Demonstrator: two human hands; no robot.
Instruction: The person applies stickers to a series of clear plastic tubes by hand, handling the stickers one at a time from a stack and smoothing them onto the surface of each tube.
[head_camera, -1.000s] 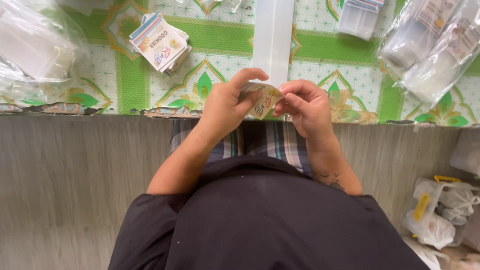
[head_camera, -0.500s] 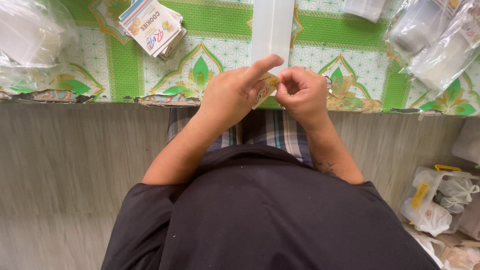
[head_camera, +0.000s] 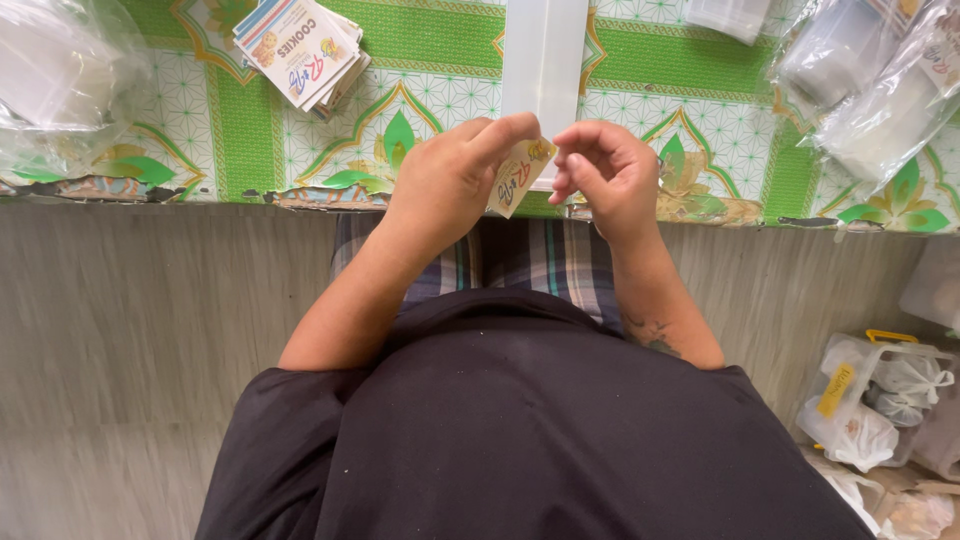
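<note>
Left hand (head_camera: 445, 185): grip closed, thumb and forefinger pinching a small yellow printed label (head_camera: 518, 177) by its upper edge. Label hangs tilted, held over the near edge of the table (head_camera: 250, 130), between the two hands.

Right hand (head_camera: 610, 175): fingers curled inward, tips just beside the label's right edge; contact cannot be told, nothing else in its grip.

Directly behind the hands, a long white strip (head_camera: 545, 60) lies on the table's green patterned cover. A stack of printed cards (head_camera: 300, 50) sits far left of it. Clear plastic bags (head_camera: 870, 80) lie at the right.
</note>
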